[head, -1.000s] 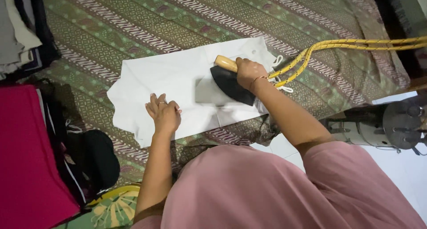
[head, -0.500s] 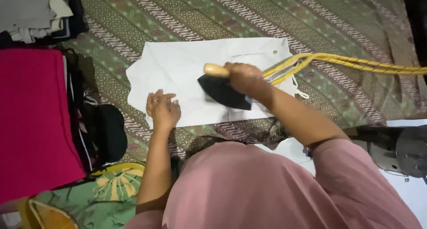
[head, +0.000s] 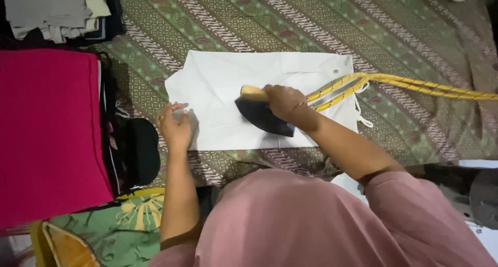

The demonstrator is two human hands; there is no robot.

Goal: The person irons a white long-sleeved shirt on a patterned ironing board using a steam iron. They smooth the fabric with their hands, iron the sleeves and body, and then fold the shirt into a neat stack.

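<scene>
White cloth, a flat rectangular piece with a small eyelet and thin ties at its 3 o'clock edge, lies spread on a green and brown patterned spread. On it, just right of centre, sits a dark iron with a pale wooden handle. The right hand is clamped around that handle, fingers wrapped over it. A yellow braided cord runs from the iron toward 3 o'clock. The left hand rests at the cloth's 9 o'clock edge, fingers loosely curled on the fabric, gripping nothing firmly that I can make out. At 9 o'clock lies a folded magenta fabric, with a black cap beside it, and stacked grey clothes at 11 o'clock.
</scene>
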